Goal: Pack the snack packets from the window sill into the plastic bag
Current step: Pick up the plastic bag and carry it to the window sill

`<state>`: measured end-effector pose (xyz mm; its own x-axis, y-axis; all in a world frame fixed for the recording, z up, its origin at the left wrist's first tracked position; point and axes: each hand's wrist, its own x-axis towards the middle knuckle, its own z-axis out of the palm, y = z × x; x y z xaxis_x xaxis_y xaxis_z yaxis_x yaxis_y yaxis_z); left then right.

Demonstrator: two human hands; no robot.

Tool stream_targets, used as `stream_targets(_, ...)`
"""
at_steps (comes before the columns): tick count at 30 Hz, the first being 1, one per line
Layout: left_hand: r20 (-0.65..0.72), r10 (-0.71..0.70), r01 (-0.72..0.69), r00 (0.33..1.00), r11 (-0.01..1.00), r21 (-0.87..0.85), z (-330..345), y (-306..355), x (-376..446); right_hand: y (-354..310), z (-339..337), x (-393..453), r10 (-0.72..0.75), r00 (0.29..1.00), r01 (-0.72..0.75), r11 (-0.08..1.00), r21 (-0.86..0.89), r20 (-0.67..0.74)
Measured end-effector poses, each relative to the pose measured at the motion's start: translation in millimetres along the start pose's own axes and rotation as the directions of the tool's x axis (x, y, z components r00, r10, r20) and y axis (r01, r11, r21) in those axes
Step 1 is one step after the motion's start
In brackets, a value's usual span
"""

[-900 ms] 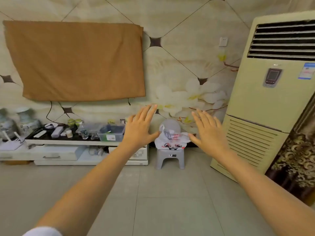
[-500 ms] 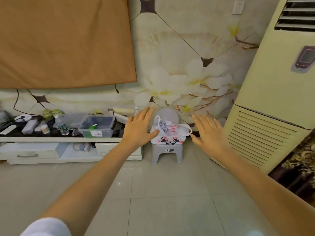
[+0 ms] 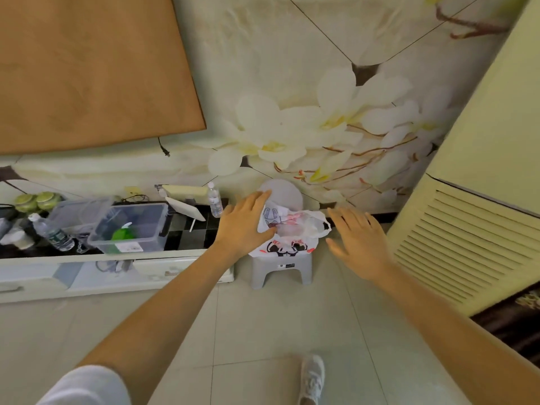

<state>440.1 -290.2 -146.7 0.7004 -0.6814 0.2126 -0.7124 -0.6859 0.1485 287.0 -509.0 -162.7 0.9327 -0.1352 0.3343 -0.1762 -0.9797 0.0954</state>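
A tall cream air conditioner (image 3: 479, 176) fills the right of the frame. Left of centre runs a low TV cabinet (image 3: 87, 273). At centre a grey plastic stool (image 3: 280, 266) carries the white plastic bag (image 3: 292, 232). The left hand (image 3: 245, 226) and right hand (image 3: 359, 241) flank the bag, fingers spread, holding nothing.

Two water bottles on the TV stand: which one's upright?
The water bottle at the stand's right end, near the left hand, stands upright. The other bottle, left of the clear bin, lies tilted on its side.
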Motion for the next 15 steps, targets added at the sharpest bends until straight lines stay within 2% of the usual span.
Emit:
stream_targets(5,0.109,-0.073,0.073,0.991,0.997,0.004,65.8,-9.1,78.6,47.1,86.2,60.3,-0.021,0.998,0.016,0.997,0.079,0.057)
stream_targets(8,0.162,-0.101,0.099,0.982,0.995,0.019,100.6,-14.3,121.8,70.5,127.4,92.3,-0.057,0.994,0.050,0.996,0.070,0.098)
stream_targets(15,0.254,-0.161,0.174,0.954,0.984,-0.029,179.7,-37.9,201.5,103.2,212.2,158.7,-0.074,0.954,0.040,0.992,0.123,0.292)
